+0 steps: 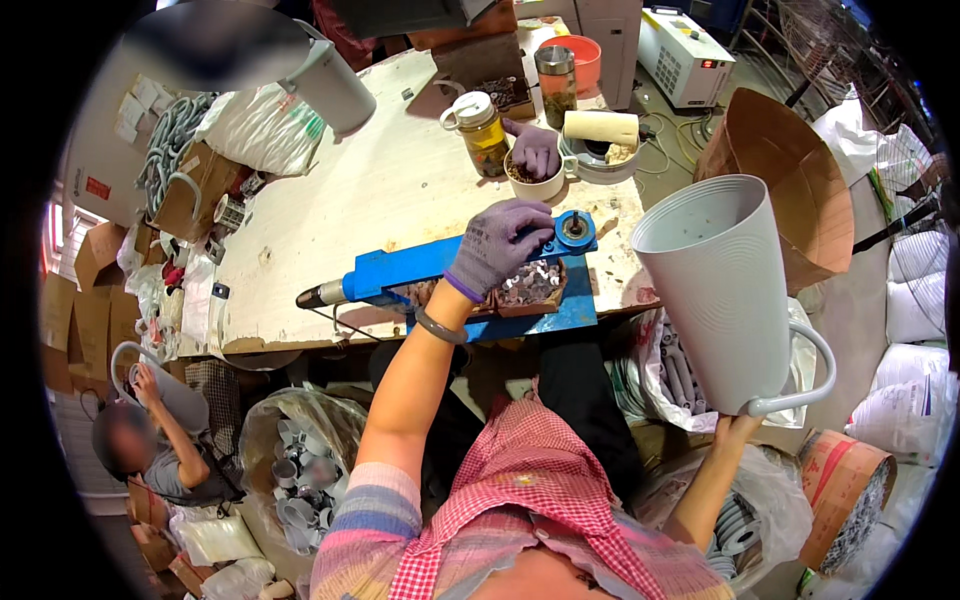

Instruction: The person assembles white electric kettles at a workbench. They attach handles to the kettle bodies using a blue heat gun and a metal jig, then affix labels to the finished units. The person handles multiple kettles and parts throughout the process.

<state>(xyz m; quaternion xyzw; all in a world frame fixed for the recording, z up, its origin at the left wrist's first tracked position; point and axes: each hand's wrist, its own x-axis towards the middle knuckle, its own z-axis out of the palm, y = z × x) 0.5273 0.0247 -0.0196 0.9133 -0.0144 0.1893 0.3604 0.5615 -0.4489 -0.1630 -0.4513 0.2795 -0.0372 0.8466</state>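
My right hand (738,428) holds a tall grey plastic jug (715,290) from beneath, near its base. The jug is tilted, its wide mouth up toward the table, and its loop handle is at the lower right. My left hand (500,245), in a grey-purple glove, bends over the blue metal tool (420,272) beside its round end with an upright peg (574,226). Its fingertips are drawn together; whatever may be between them is hidden. Under the left hand sits an open box of small metal pieces (530,285).
On the white table (350,190) stand a second grey jug (340,88), a yellow-filled bottle (478,130), a glass jar (555,85) and a cup (535,180) with a glove. Bags of grey parts (300,475) flank my legs. A cardboard barrel (780,170) stands right. Another person (175,450) handles a jug.
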